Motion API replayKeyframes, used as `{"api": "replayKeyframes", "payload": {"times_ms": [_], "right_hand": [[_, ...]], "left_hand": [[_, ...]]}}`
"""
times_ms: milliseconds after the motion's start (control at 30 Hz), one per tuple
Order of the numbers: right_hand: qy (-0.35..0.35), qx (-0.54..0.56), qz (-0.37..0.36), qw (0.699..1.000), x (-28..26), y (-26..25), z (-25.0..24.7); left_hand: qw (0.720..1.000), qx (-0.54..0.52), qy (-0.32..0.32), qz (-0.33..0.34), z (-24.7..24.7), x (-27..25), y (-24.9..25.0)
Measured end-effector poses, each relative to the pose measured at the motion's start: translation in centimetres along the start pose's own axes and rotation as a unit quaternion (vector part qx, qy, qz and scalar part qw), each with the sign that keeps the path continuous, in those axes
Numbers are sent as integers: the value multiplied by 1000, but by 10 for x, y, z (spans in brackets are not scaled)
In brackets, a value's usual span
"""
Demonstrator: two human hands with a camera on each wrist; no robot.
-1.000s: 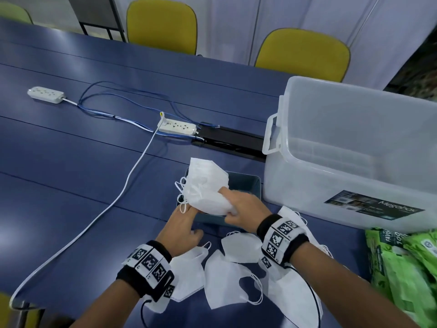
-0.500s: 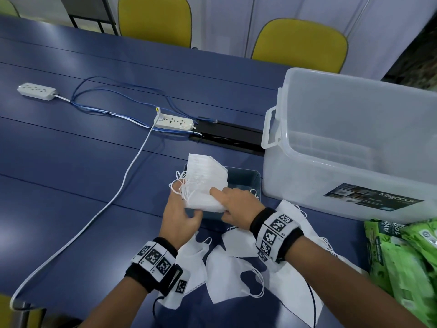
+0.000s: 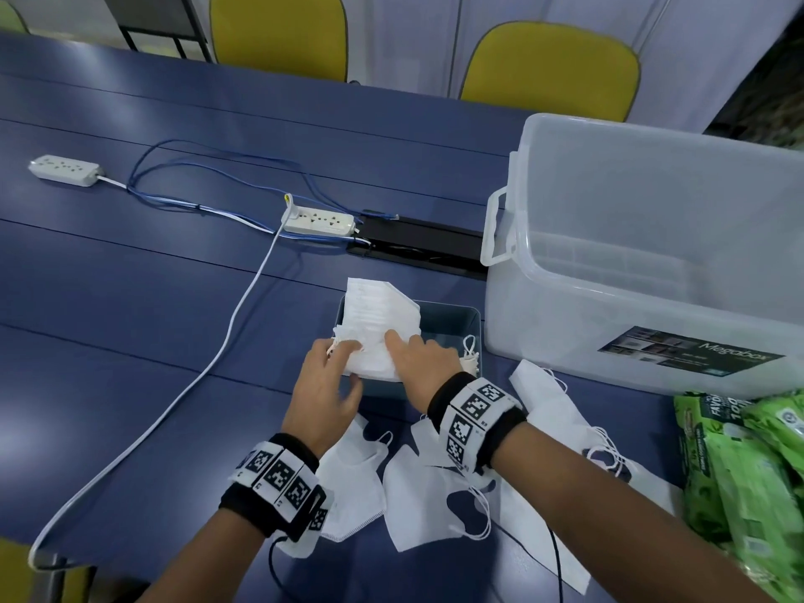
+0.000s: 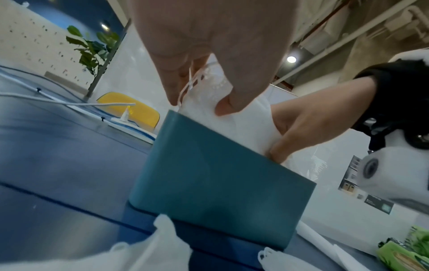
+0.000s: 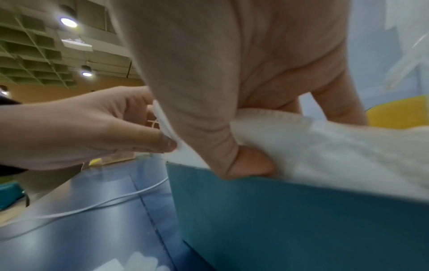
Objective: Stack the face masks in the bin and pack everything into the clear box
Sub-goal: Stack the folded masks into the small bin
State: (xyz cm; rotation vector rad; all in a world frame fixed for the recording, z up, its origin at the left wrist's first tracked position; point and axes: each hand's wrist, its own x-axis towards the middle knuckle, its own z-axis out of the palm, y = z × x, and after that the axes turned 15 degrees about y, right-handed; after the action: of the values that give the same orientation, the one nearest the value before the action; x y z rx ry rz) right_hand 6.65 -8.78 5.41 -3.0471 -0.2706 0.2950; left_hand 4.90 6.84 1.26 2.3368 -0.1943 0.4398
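Far L on the blue table (image 3: 130, 298): white power strip (image 3: 64, 171), its cord trailing off. Blue cables (image 3: 209, 202) loop across to a 2nd power strip (image 3: 319, 222) near centre; a white cord (image 3: 235, 324) runs from there down to the table's near edge. Black cable hatch (image 3: 420, 250) sits just R of the 2nd strip.

L hand (image 3: 324, 396) at the near-L corner of the teal bin (image 3: 452, 317). Thumb and fingers pinch the L edge of the mask stack (image 3: 383, 324); ear loops bunch up between the fingers, clear in the L wrist view (image 4: 188, 86). Grip closed on the stack.

Stack is white, many masks thick, standing tilted in the bin's L part. Lower end is down inside the bin, top end pokes above the rim.

R hand (image 3: 424, 363) grips the stack's R side. Thumb is tucked under the masks at the bin's near wall, fingers laid over the top. Clamped on the stack too. Both wrists wear black bands w/ square marker tags.

More loops lie in the bin's R end (image 3: 470, 354). Loose masks (image 3: 435, 498) are spread on the table under and beside the forearms, outside the bin.

Clear box (image 3: 652, 254) stands just R of the bin, lid off, label on its front, handle facing the bin. Far R, near edge: green packets (image 3: 748, 463). Two yellow chairs (image 3: 552, 67) across the table.
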Motion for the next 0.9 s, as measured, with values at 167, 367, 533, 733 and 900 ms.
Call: {"api": "replayKeyframes", "payload": {"times_ms": [167,367,533,733,900], "right_hand": [[-4,24,-29,999,-6,9,2],[-8,7,-56,998,-13,18,2],[-29,-24,-39,999,-7,6,3],[-58,73,-40,995,1,25,2],[11,119,-10,993,-4,58,-4]], "left_hand": [[995,88,-20,40,-4,12,-8],[970,213,-92,76,-13,33,-8],[982,151,-81,81,-24,33,4],[974,132,-129,135,-19,33,-7],[948,177,-226,139,-15,50,-9]]}}
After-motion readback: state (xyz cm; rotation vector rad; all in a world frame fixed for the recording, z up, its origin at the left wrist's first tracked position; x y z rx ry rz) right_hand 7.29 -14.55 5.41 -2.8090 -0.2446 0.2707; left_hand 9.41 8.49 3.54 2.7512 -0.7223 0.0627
